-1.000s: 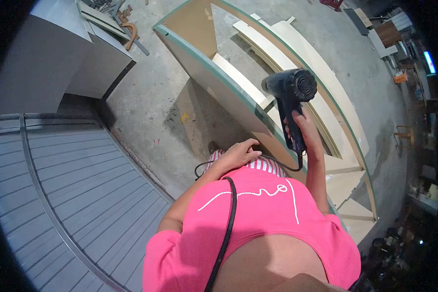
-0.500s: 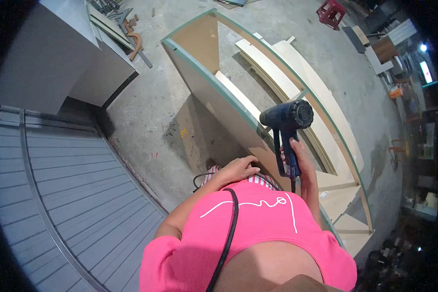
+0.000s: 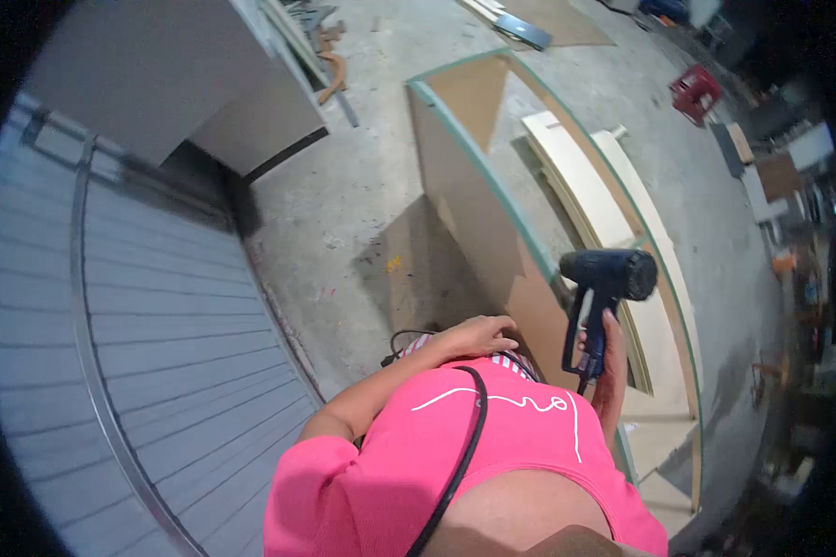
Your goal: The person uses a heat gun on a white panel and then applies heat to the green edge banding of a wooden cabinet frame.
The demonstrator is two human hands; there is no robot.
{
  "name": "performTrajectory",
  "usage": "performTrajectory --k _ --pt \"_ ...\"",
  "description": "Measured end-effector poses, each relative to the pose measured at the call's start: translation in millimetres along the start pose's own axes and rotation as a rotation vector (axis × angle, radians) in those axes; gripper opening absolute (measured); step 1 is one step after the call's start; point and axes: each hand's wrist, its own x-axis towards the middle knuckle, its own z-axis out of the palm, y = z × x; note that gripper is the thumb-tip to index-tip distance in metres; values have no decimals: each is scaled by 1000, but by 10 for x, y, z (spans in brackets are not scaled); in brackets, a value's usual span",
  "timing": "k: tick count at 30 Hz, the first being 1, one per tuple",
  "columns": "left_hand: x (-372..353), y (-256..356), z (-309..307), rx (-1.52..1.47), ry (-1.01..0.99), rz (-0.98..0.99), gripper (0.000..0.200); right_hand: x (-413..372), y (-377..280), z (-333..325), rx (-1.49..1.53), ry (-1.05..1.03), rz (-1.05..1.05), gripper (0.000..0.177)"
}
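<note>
My right hand grips the handle of a dark blue heat gun, held upright with its round rear end facing me, over the green-edged wooden cabinet frame that lies on the concrete floor. My left hand rests by my waist with fingers curled on the black power cord, which runs down over my pink shirt. Cream curved boards lie inside the frame.
A grey slatted panel with a metal rail fills the left. A grey cabinet stands at the top left with scrap wood beside it. A red stool and stacked furniture sit at the far right.
The heat gun has come down and closer to my body. My view has swung left, so the frame and gun now sit further right. My left hand stays at my waist.
</note>
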Motion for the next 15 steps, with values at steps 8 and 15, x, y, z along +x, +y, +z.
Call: performTrajectory --k 8,15 --pt "-479 -340 -359 -62 34 -76 50 351 12 475 135 -106 -62 41" --pt "-638 -501 -651 -141 235 -92 45 662 -418 1183 264 -85 -186 45"
